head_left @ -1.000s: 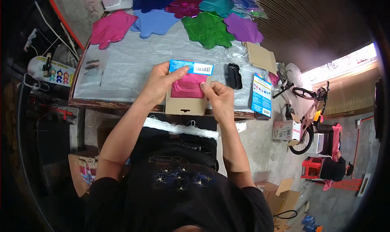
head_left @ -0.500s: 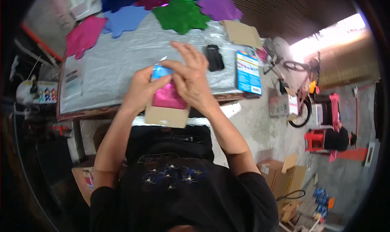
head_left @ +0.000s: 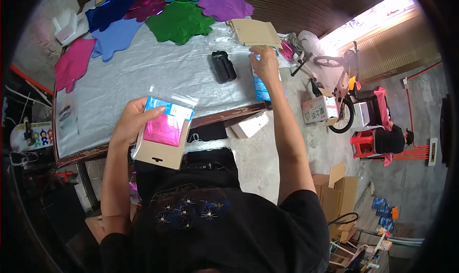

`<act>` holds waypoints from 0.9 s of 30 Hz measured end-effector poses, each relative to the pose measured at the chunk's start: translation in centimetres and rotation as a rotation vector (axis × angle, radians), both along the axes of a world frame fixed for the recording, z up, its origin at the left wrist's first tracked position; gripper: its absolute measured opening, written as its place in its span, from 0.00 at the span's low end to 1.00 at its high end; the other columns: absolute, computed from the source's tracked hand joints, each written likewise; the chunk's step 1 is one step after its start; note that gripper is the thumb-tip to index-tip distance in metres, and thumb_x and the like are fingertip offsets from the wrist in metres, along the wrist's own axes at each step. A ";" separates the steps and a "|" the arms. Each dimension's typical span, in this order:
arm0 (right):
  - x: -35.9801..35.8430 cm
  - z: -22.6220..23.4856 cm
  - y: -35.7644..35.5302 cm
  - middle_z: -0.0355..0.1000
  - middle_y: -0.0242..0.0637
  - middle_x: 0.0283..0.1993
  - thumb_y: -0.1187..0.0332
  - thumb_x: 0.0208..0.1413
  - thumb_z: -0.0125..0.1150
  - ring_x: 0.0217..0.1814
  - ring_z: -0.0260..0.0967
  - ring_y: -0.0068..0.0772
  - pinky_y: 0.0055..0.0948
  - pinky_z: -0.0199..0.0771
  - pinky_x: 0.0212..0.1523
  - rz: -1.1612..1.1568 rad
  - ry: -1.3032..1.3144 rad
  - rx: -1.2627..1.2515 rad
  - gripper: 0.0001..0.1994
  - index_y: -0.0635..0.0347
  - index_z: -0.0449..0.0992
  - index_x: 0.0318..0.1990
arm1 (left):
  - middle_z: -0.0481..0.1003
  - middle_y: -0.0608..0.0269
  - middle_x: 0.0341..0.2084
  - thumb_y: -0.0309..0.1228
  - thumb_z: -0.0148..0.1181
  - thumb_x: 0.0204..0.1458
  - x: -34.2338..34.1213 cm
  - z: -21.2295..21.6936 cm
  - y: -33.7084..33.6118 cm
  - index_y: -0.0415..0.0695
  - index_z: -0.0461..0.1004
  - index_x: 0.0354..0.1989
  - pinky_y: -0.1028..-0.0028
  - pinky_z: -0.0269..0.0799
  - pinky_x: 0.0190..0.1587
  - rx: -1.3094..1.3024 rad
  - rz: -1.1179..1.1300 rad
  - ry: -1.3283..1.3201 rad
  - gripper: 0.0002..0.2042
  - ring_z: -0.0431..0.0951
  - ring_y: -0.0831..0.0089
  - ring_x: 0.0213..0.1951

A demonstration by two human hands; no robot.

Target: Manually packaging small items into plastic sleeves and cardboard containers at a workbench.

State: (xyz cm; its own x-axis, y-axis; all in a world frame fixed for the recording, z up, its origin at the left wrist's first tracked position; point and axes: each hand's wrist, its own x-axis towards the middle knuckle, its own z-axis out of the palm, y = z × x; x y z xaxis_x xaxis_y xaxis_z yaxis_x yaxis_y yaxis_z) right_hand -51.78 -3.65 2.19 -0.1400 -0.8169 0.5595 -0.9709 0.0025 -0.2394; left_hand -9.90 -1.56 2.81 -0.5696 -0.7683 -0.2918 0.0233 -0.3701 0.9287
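Observation:
My left hand is closed on the side of a clear plastic bag, its thumb lying across the front. Inside the bag are a tan cardboard backing with a hang slot, a folded shiny pink packet and a blue-and-white printed card. Over at the table's right end, my right hand bends its fingers round the upper part of a blue-and-white printed card stack. That hand hides much of the stack. A black two-barrelled object lies to its left.
Shiny star-edged sheets in green, purple, light blue and pink line the table's back and left. Tan cardboard pieces sit at the far right corner. A bicycle and a person are off to the right.
My right hand has left the bag and moved right to the card stack. My left hand now holds the bag alone, lower and further left. The whole view has shifted.

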 end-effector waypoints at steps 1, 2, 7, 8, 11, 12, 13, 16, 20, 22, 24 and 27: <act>-0.2 -0.7 -0.8 0.76 0.39 0.39 0.74 0.44 0.66 0.50 0.70 0.45 0.41 0.71 0.49 0.039 0.057 0.024 0.11 0.55 0.82 0.38 | 0.79 0.60 0.36 0.26 0.63 0.56 0.1 -0.6 -0.1 0.35 0.75 0.43 0.75 0.77 0.40 0.022 0.006 -0.003 0.10 0.80 0.77 0.35; -0.4 -1.4 -1.6 0.76 0.38 0.40 0.74 0.44 0.66 0.50 0.70 0.46 0.42 0.70 0.49 0.076 0.113 0.047 0.11 0.55 0.82 0.38 | 0.79 0.60 0.36 0.26 0.63 0.56 0.1 -1.0 -0.2 0.35 0.75 0.43 0.75 0.77 0.40 0.023 0.022 -0.005 0.10 0.80 0.77 0.35; 0.2 -1.4 -3.2 0.76 0.37 0.43 0.72 0.43 0.66 0.51 0.69 0.45 0.44 0.68 0.54 0.085 0.281 0.161 0.11 0.53 0.83 0.37 | 0.79 0.61 0.35 0.27 0.64 0.56 0.3 -2.7 -0.5 0.35 0.75 0.43 0.76 0.77 0.39 0.077 0.050 0.058 0.11 0.79 0.79 0.34; 0.1 -1.5 -3.5 0.76 0.37 0.43 0.72 0.43 0.66 0.51 0.69 0.45 0.44 0.68 0.54 0.097 0.276 0.166 0.11 0.53 0.83 0.37 | 0.79 0.61 0.35 0.27 0.64 0.56 0.4 -2.9 -0.4 0.35 0.75 0.44 0.76 0.77 0.39 0.085 0.058 0.068 0.11 0.79 0.78 0.35; -0.2 -1.4 -4.4 0.76 0.36 0.43 0.70 0.45 0.64 0.51 0.70 0.44 0.44 0.66 0.54 0.136 0.355 0.208 0.10 0.52 0.82 0.37 | 0.79 0.60 0.36 0.28 0.64 0.56 0.6 -3.0 -0.3 0.35 0.75 0.44 0.76 0.77 0.39 0.106 0.079 0.083 0.11 0.79 0.78 0.35; -0.4 -1.3 -4.5 0.76 0.36 0.43 0.70 0.45 0.64 0.51 0.70 0.44 0.44 0.66 0.54 0.153 0.350 0.212 0.10 0.52 0.82 0.37 | 0.80 0.60 0.36 0.28 0.64 0.55 0.5 -2.9 -0.3 0.35 0.75 0.44 0.76 0.77 0.39 0.112 0.078 0.094 0.11 0.79 0.78 0.35; -0.3 -1.1 -4.6 0.76 0.35 0.42 0.71 0.46 0.64 0.51 0.70 0.43 0.44 0.66 0.53 0.156 0.366 0.237 0.09 0.52 0.82 0.38 | 0.80 0.60 0.36 0.28 0.64 0.55 0.6 -2.9 -0.2 0.35 0.75 0.44 0.76 0.77 0.39 0.120 0.082 0.105 0.11 0.79 0.78 0.35; -0.5 -0.1 -4.0 0.77 0.35 0.42 0.71 0.48 0.62 0.50 0.70 0.42 0.44 0.66 0.52 0.168 0.381 0.250 0.09 0.52 0.82 0.38 | 0.80 0.60 0.37 0.25 0.63 0.56 0.4 -3.0 -0.6 0.35 0.75 0.45 0.75 0.77 0.41 0.094 0.061 0.078 0.11 0.80 0.77 0.37; 1.2 1.7 -2.3 0.77 0.38 0.42 0.72 0.53 0.60 0.46 0.72 0.44 0.42 0.69 0.46 0.192 0.399 0.002 0.08 0.55 0.81 0.40 | 0.80 0.60 0.37 0.25 0.62 0.56 0.3 -2.9 -0.6 0.36 0.75 0.46 0.76 0.77 0.42 0.065 0.041 0.070 0.11 0.80 0.77 0.37; 4.4 2.7 -1.4 0.77 0.38 0.41 0.72 0.54 0.60 0.42 0.72 0.42 0.39 0.69 0.42 0.204 0.294 -0.044 0.07 0.57 0.80 0.40 | 0.80 0.61 0.37 0.25 0.63 0.55 0.6 -3.0 -0.5 0.36 0.76 0.46 0.76 0.77 0.42 0.063 0.042 0.067 0.11 0.80 0.78 0.37; 8.2 4.1 0.2 0.76 0.37 0.38 0.72 0.56 0.60 0.35 0.72 0.38 0.34 0.70 0.36 0.180 0.096 -0.134 0.07 0.59 0.80 0.41 | 0.80 0.62 0.37 0.28 0.65 0.55 0.8 -2.7 -0.3 0.37 0.76 0.45 0.76 0.76 0.42 0.070 0.025 0.081 0.12 0.79 0.79 0.38; 12.9 5.4 2.2 0.72 0.34 0.32 0.73 0.58 0.61 0.28 0.65 0.26 0.27 0.64 0.28 0.415 -0.424 0.134 0.06 0.62 0.81 0.41 | 0.80 0.63 0.37 0.29 0.65 0.55 1.0 -3.0 -0.3 0.37 0.77 0.45 0.76 0.76 0.43 0.065 0.008 0.092 0.12 0.79 0.79 0.38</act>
State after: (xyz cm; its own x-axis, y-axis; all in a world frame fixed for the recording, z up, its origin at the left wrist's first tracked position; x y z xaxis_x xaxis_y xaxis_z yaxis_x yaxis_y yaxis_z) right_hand -38.83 -1.47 7.58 0.0167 -0.9105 0.4132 -0.7172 -0.2988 -0.6295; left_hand -8.94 -1.90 -0.24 -0.5900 -0.7542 -0.2882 0.1106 -0.4291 0.8965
